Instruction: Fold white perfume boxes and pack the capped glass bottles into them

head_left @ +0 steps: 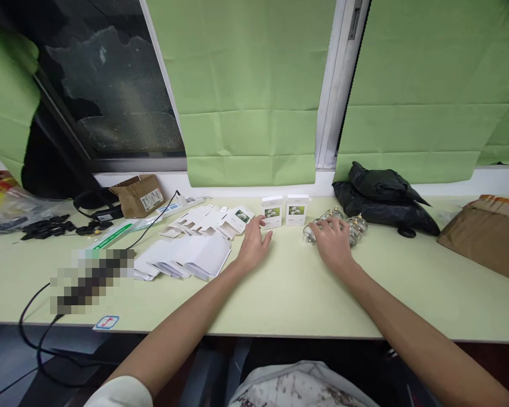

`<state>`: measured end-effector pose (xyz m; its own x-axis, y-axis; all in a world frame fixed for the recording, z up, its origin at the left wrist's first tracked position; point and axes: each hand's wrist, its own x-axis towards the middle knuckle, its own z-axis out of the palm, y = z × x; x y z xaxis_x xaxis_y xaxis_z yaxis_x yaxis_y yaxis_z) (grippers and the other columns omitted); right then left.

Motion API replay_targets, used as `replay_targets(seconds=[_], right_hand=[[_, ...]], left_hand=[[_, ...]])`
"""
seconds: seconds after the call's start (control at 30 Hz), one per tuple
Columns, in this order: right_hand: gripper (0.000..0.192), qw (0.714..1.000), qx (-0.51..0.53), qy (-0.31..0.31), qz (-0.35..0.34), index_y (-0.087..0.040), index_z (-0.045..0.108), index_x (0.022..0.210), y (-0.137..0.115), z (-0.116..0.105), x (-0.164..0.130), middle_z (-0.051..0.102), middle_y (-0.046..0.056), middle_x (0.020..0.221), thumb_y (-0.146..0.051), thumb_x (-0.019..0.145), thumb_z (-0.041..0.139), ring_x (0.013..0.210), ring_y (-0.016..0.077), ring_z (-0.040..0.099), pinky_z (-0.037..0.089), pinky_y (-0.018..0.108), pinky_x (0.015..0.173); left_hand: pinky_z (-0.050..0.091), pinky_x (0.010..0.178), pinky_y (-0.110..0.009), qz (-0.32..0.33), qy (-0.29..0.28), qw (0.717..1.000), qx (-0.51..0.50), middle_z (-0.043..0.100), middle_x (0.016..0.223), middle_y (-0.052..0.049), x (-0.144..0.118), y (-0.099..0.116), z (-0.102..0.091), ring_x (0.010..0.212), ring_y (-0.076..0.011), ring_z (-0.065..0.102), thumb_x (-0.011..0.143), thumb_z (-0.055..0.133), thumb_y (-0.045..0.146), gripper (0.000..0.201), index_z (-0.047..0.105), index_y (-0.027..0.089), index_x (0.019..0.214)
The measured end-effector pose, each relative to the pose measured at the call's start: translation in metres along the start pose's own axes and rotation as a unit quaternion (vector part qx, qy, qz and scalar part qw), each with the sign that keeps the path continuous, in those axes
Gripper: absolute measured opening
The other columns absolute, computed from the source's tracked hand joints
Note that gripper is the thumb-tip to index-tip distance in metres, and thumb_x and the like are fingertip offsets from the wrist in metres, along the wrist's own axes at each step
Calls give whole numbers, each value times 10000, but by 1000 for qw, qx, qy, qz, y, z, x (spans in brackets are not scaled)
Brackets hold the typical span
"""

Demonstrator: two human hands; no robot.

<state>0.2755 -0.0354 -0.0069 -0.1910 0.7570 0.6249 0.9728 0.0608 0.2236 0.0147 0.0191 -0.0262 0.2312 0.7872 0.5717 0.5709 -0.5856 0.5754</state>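
Note:
My left hand (253, 244) is open, with its thumb and fingers apart and nothing between them. Its fingertips are close to the left one of two small upright white boxes (272, 213), each printed with a green-and-white picture. The second white box (296, 211) stands just to the right. My right hand (334, 242) lies over a cluster of clear glass ornaments (358, 227) with gold-coloured tops, its fingers curled round some of them. The hand hides part of the cluster.
Left of my left hand lie flattened white cartons (203, 220) and folded white paper sheets (203, 254). Black plastic bags (382, 198) and a brown cardboard box (487, 234) are at the right. A small open carton (138, 195), cables and a blurred dark object occupy the left.

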Motion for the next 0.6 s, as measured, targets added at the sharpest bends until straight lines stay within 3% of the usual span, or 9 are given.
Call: replay_targets(seconds=[0.43,0.6], right_hand=[[334,998,27,52,-11,-239,764,1073,5,10,5,762,99,1062,-19,925,561,1138,318,494,251,460,941],[406,995,64,80,2,-268,747,1238,7,-5,5,749,101,1208,-54,978,520,1205,319,495,274,471,997]], left_hand=[[442,1054,-459,19,-42,999,-6,570,1312,-112,-2,-3,0,1245,-279,527,1037,548,329,429,423,273,1444],[456,1044,-453,30,-46,998,-17,579,1296,-109,-3,4,-1,1226,-270,532,1051,527,363,406,443,268,1437]])
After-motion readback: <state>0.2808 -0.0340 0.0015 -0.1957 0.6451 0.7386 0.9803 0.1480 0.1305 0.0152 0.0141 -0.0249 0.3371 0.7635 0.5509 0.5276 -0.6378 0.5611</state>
